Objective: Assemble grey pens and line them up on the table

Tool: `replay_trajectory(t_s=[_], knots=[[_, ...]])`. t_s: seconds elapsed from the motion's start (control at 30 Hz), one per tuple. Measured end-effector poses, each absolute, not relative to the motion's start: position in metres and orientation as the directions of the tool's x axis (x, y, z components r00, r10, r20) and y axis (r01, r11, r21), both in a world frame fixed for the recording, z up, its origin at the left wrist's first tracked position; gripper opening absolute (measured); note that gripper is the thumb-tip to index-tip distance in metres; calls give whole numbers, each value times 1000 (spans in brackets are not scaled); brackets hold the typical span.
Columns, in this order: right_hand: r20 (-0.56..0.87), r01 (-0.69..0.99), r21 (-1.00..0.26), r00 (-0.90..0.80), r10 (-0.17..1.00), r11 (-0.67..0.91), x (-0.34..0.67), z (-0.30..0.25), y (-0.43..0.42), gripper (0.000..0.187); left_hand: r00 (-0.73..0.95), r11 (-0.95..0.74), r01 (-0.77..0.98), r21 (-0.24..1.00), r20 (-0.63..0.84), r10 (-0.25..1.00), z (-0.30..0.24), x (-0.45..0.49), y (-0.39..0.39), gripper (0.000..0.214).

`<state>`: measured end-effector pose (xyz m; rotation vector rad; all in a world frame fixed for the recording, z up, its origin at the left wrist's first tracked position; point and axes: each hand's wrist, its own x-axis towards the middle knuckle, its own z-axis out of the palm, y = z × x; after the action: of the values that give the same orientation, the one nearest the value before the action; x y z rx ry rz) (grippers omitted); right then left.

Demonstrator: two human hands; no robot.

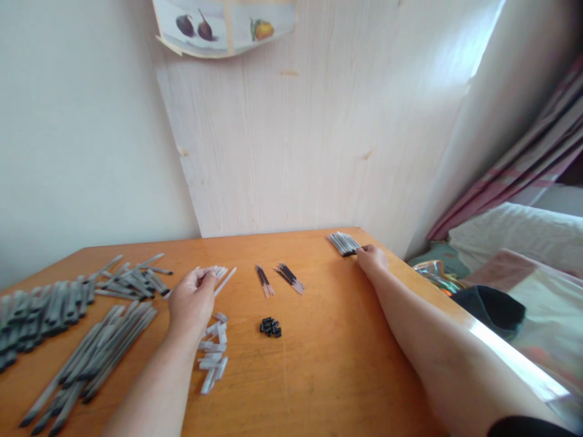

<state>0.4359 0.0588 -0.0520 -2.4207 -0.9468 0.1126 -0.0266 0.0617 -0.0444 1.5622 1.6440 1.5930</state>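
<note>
On the orange-brown table (314, 376), between pale board (296, 145) and bed (551, 297), the left hand (191, 297) curls its fingers at the clear tubes (226, 280), the right hand (372, 260) touches the far-right pens (341, 243); whether either pinches, I cannot tell.

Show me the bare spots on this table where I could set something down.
The table is barest between the small black caps and the right forearm. Another free patch lies between the slim dark rods and the right hand. The left side is crowded with dark-tipped tubes, and clear pieces lie beside the left forearm.
</note>
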Motion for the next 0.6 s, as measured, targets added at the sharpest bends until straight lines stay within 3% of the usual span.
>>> replay_trajectory(t_s=[0.3,0.6], knots=[[131,649,-462,724,678,-604,430,-55,63,33,-331,-237,453,860,409,850,-42,-26,60,32],[157,627,-518,738,657,-581,433,-56,60,35,-342,-243,436,866,409,846,-46,-28,62,34]])
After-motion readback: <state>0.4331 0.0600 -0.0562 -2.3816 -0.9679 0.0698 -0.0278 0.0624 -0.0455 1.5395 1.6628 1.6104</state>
